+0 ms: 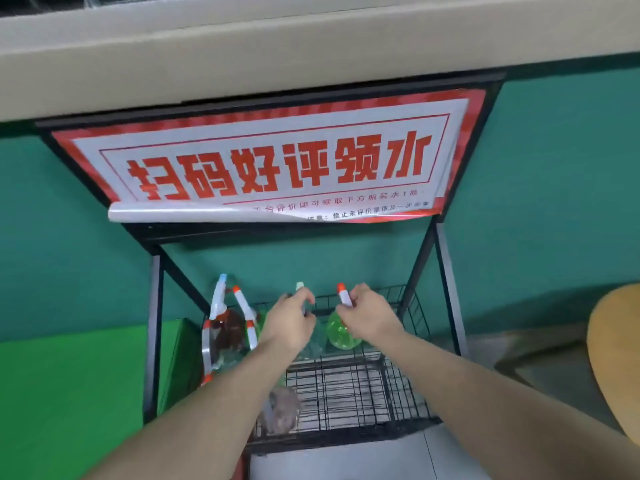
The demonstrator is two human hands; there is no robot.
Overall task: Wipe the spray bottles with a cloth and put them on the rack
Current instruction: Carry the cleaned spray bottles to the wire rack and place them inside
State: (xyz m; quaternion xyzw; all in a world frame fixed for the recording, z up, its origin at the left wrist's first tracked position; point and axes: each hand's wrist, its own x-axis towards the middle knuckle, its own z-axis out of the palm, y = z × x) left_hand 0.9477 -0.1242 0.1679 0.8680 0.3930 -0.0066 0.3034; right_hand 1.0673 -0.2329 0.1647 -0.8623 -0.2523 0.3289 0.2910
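On the wire rack (349, 389), two light, slippery spray bottles are gripped at their necks: the clear bottle (309, 337) by the left hand (289, 315), the green bottle (341, 332) by the right hand (363, 315).

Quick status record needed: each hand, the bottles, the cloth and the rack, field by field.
left hand: grips the head of a clear spray bottle with a pale nozzle
right hand: grips the white neck of a green plastic spray bottle
other bottles: two red-and-white trigger sprayers at the basket's left end
cloth: greyish crumpled cloth at the basket's front, under the left forearm
rack: black wire basket rack below a red-and-white sign
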